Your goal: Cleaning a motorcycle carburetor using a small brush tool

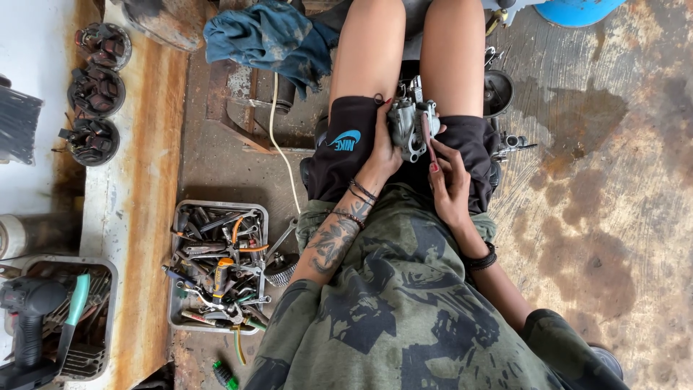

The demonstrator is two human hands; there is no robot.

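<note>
Head view: seated person, grey metal carburetor [410, 124] held in the lap between both hands.

Head view, detail: left hand [382, 148] wraps the carburetor's left side, fingers curled closed on the casting. Right hand [449, 180] sits against its right side, fingers pinching a thin red-handled tool [430, 148] laid along the body. Carburetor rests over black shorts, between the thighs. On the floor to the person's left: grey tray [175, 289] packed with pliers and wrenches, just beside the knee; blue rag [267, 36] farther ahead. Drill [29, 318] in a second tray at far left.
</note>
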